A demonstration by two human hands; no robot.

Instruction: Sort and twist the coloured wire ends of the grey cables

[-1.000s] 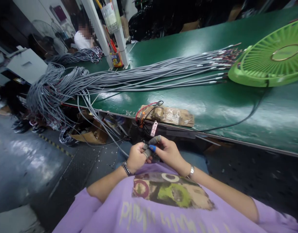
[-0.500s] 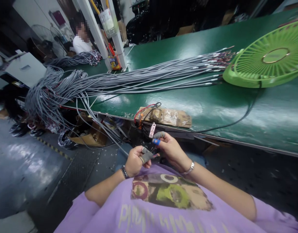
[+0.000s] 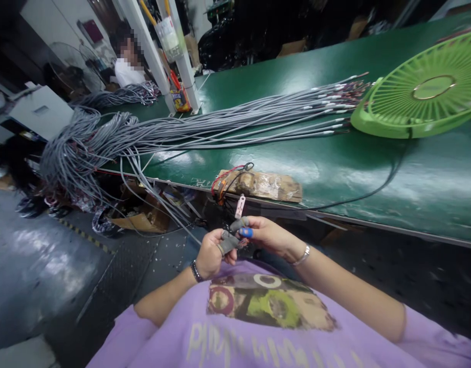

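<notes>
My left hand (image 3: pixel 211 254), with grey covers on its thumb and finger, is closed around the end of a grey cable (image 3: pixel 191 236). The cable runs back up toward the table edge on the left. Thin wire ends (image 3: pixel 244 242) poke out past the left fingertips. Against them, my right hand (image 3: pixel 273 238) pinches with a grey-covered finger and a blue-wrapped thumb; the exact grip point is partly hidden. Just above the fingers hangs a small pink tag (image 3: pixel 240 207), by a worn wooden block (image 3: pixel 273 186) at the table edge.
A long bundle of grey cables (image 3: pixel 204 125) lies along the green table (image 3: pixel 423 179). A green fan (image 3: pixel 430 87) rests at right, its black cord crossing the table. White posts (image 3: pixel 183 71) stand behind. Below left is a cardboard box (image 3: pixel 143 222). A person (image 3: pixel 128 69) sits far left.
My right hand has moved down and left, bringing its fingertips from beside the pink tag onto the wire ends. My left hand has shifted slightly and still holds the cable.
</notes>
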